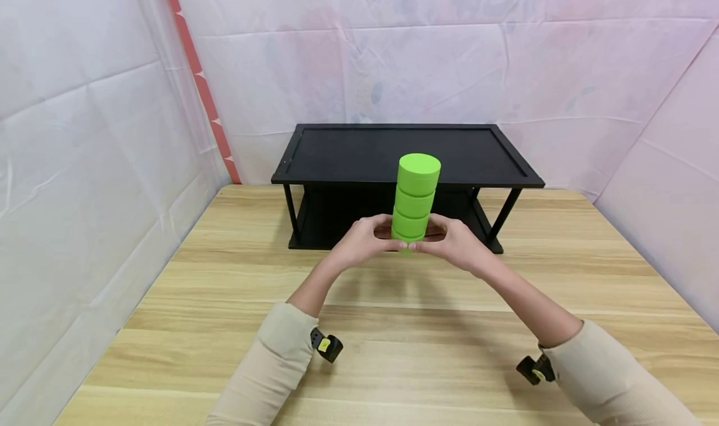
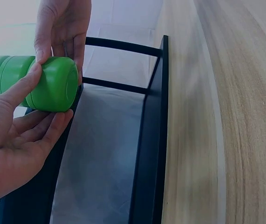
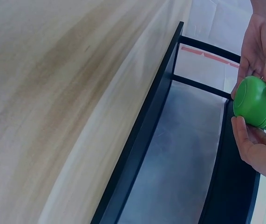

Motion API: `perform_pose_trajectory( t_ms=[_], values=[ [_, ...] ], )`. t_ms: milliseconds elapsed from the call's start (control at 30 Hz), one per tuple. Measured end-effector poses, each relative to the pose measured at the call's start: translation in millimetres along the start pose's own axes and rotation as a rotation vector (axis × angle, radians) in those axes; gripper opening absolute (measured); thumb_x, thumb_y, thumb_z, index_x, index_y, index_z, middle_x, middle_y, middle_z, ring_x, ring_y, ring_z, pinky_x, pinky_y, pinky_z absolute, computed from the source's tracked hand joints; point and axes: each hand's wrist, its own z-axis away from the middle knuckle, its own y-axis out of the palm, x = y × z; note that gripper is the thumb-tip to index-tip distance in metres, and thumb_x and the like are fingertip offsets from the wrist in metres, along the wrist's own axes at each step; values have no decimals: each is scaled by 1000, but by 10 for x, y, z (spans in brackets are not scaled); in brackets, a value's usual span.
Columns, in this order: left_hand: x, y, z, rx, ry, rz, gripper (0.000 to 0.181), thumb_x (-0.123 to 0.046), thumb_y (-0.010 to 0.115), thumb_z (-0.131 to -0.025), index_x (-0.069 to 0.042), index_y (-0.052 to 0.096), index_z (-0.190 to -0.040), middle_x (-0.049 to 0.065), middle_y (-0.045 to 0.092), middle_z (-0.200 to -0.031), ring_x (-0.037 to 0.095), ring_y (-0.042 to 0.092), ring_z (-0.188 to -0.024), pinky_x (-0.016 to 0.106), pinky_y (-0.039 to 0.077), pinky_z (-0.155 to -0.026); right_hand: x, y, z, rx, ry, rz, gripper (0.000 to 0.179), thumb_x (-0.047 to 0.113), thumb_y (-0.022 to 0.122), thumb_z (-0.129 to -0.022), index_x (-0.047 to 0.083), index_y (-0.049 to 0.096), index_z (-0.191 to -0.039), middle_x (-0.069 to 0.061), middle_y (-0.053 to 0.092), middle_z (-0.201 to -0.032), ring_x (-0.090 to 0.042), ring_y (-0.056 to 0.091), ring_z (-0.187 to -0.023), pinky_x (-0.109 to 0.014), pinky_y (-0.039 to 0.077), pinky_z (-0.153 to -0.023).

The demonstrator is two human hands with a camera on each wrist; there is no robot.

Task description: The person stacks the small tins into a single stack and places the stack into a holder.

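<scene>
A tall green cylindrical container [image 1: 414, 195], with grooves round its side, is held up over the wooden table, in front of a black two-tier rack [image 1: 387, 154]. My left hand [image 1: 367, 240] grips its lower end from the left, thumb on the near side. From the other side my right hand [image 1: 449, 242] grips the same end, the two thumbtips meeting in front. The left wrist view shows the container's rounded base [image 2: 60, 84] between both hands' fingers. In the right wrist view the green base [image 3: 254, 102] is likewise between the fingers.
The rack's lower shelf [image 1: 348, 220] lies close over the wooden table [image 1: 393, 351], below its raised-rim top. White sheeting [image 1: 101, 133] closes in the left, back and right sides, with a red strip [image 1: 202, 83] at the back left. Each forearm wears a small black camera [image 1: 328, 346].
</scene>
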Motion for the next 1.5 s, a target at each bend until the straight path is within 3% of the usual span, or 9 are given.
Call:
perform_pose_trajectory(
  t_ms=[333,1167,1233,1500],
  values=[
    [-14,-25,-47,-12,30,-1,51,-24,74,-80,-6,55,-124,3,60,-112,10,59,-96,23,49,-78,18,-40,-35,-13,3,4,49,24,74,-80,-1,54,-117,-13,59,-109,-25,59,-97,-36,51,-79],
    [-147,-147,-98,-47,32,15,53,-21,72,-81,-6,50,-127,3,57,-116,11,57,-100,23,48,-82,139,-154,-151,-16,2,-3,52,28,74,-78,4,53,-120,-9,59,-109,-21,59,-97,-37,50,-81],
    [-214,-167,-71,-44,30,11,53,-20,72,-82,-5,50,-127,5,57,-117,12,57,-101,23,48,-82,147,-161,-161,-19,-1,-2,53,29,75,-78,4,53,-120,-9,59,-109,-21,59,-97,-37,49,-82],
    [-198,-207,-129,-53,29,-5,55,-22,72,-82,-6,49,-128,3,56,-118,11,56,-102,23,48,-83,188,-182,-207,-22,-2,-38,55,27,75,-78,2,52,-121,-11,60,-110,-22,58,-98,-37,49,-83]
  ],
)
